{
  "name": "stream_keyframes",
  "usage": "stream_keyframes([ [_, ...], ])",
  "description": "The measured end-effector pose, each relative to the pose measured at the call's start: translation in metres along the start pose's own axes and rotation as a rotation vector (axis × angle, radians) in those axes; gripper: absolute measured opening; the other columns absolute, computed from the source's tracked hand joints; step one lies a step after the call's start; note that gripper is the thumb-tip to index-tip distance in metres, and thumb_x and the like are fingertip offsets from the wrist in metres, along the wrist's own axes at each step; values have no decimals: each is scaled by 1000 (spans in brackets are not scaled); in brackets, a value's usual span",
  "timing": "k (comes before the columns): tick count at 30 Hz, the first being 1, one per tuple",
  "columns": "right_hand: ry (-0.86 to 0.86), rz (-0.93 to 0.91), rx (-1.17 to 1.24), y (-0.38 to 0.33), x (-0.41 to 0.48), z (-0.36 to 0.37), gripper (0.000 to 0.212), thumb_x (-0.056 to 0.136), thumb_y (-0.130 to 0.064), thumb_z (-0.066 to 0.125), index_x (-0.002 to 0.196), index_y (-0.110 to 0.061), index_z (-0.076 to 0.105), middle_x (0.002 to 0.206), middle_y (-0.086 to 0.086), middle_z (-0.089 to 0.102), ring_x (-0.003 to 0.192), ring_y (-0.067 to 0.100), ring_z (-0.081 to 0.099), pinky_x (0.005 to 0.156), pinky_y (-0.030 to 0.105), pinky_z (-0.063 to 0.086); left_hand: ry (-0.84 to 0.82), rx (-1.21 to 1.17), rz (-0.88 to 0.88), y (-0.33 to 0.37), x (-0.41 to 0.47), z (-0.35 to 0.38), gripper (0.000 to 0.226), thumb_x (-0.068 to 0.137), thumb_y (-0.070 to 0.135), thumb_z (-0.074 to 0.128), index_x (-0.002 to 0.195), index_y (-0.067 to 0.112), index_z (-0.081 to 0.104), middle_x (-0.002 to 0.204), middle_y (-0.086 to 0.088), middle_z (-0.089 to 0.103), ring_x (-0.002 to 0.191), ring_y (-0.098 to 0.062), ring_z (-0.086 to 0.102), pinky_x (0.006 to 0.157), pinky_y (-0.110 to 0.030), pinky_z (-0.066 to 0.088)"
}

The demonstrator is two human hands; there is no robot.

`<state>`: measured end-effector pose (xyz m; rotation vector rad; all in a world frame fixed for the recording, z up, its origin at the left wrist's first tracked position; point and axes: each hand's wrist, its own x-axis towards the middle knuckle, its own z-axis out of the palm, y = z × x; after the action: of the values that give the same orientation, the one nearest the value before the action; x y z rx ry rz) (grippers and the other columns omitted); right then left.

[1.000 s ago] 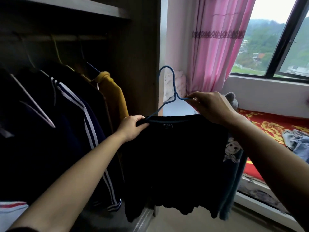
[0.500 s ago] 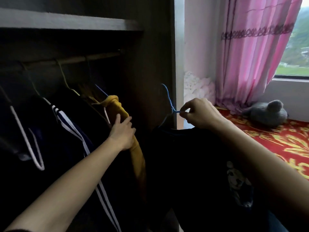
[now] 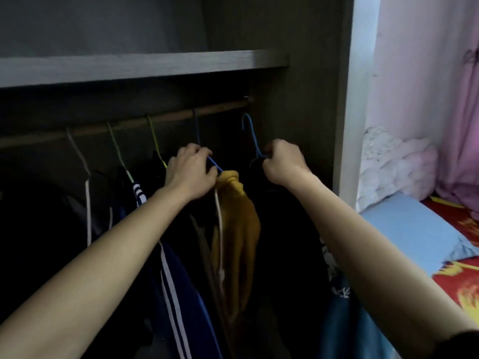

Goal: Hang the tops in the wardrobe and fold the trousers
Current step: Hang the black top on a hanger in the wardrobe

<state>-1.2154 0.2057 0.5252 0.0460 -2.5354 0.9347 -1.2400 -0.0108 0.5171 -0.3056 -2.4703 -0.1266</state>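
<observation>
My right hand [image 3: 283, 163] grips the neck of a blue wire hanger [image 3: 251, 133] that carries the black top [image 3: 293, 244]. Its hook sits just below the right end of the wardrobe rail [image 3: 160, 119], not over it. My left hand [image 3: 191, 172] grips the blue hanger [image 3: 215, 165] of the mustard-yellow top [image 3: 238, 218], which hangs from the rail. The black top's body is dark and partly hidden behind my right forearm.
Several more tops hang to the left, among them a navy jacket with white stripes [image 3: 171, 281]. A grey shelf [image 3: 140, 64] runs above the rail. The wardrobe's side panel [image 3: 344, 99] stands right of my hand. A blue pillow [image 3: 414, 229] and red bedding [image 3: 464, 281] lie at the right.
My right hand has lifted the black top's hanger up into the wardrobe, close to the rail. My left hand moved up from the yellow top's shoulder to its hanger.
</observation>
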Motion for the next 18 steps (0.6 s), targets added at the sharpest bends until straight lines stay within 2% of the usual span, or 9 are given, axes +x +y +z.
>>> stream_keyframes([
  [3, 51, -17, 74, -18, 25, 3, 32, 89, -12, 58, 121, -11, 61, 115, 11, 62, 108, 30, 60, 81, 30, 47, 22, 204, -85, -29, 18, -15, 68, 88, 45, 56, 146, 17, 34, 147, -20, 36, 133, -38, 34, 106, -52, 32],
  [5, 93, -22, 99, -29, 43, 4, 34, 90, -12, 58, 124, -10, 61, 125, 14, 61, 116, 31, 58, 89, 30, 46, 44, 268, -113, -47, 30, -22, 76, 86, 47, 57, 149, 17, 28, 155, -21, 24, 141, -39, 25, 110, -57, 26],
  [7, 130, -37, 99, -39, 60, 6, 35, 91, -13, 58, 126, -9, 61, 128, 15, 60, 120, 31, 57, 95, 28, 45, 48, 275, -130, -63, 40, -25, 88, 83, 47, 61, 153, 19, 17, 163, -12, 1, 149, -32, 2, 115, -59, 10],
  [8, 141, -45, 102, -44, 67, 10, 35, 92, -13, 57, 127, -9, 61, 129, 15, 60, 121, 30, 57, 95, 27, 44, 43, 267, -141, -70, 43, -26, 93, 82, 47, 63, 155, 19, 12, 163, -8, -3, 149, -29, -3, 116, -59, 5],
  [11, 88, -56, 104, -51, 83, 28, 36, 94, -12, 59, 130, -9, 59, 129, 15, 60, 118, 29, 59, 90, 27, 47, 56, 269, -131, -85, 44, -17, 103, 78, 45, 68, 156, 18, 7, 164, -3, -2, 150, -25, -3, 116, -59, 3],
  [14, -54, -57, 59, -45, 86, 59, 36, 93, -12, 59, 129, -12, 62, 128, 15, 63, 116, 31, 62, 96, 34, 52, 99, 304, -106, -88, 43, -8, 106, 74, 46, 70, 156, 17, 9, 164, -4, 1, 150, -27, -1, 117, -60, 2],
  [18, 3, -155, 81, -32, 77, 90, 45, 94, -8, 51, 135, -24, 60, 125, 14, 67, 116, 33, 62, 100, 36, 51, 119, 347, -100, -92, 45, -1, 110, 69, 46, 72, 156, 15, 11, 164, -5, 2, 150, -28, 0, 116, -61, 2],
])
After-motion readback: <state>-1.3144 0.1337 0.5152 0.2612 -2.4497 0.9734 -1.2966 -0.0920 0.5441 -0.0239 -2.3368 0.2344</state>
